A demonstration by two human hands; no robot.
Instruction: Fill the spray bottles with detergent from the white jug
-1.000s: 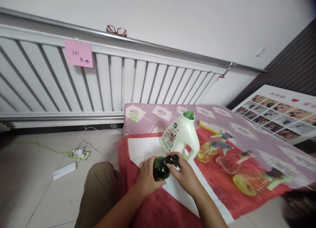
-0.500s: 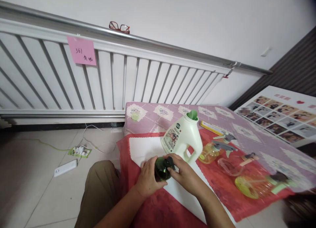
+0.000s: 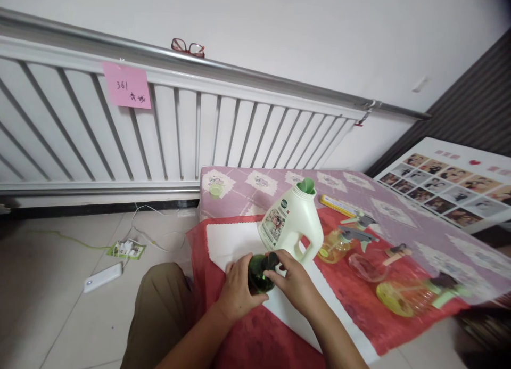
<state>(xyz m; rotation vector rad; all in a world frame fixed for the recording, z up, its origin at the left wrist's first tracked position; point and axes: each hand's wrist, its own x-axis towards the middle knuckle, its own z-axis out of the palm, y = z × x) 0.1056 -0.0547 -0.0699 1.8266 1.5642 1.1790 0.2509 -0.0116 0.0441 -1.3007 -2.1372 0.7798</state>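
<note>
At lower centre of the frame, the left hand (image 3: 237, 293) is clamping its grip around a glossy dark-green round bottle (image 3: 256, 277), hiding its left side; the right hand (image 3: 297, 284) is pinching its partly covered black top (image 3: 271, 260).

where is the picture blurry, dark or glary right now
In the head view, the rightmost yellow spray bottle looks soft and smeared; in the head view, small bright glints show on the dark green bottle; in the head view, the extreme upper right corner falls dark, while "361" on the pink note is readable.
</note>
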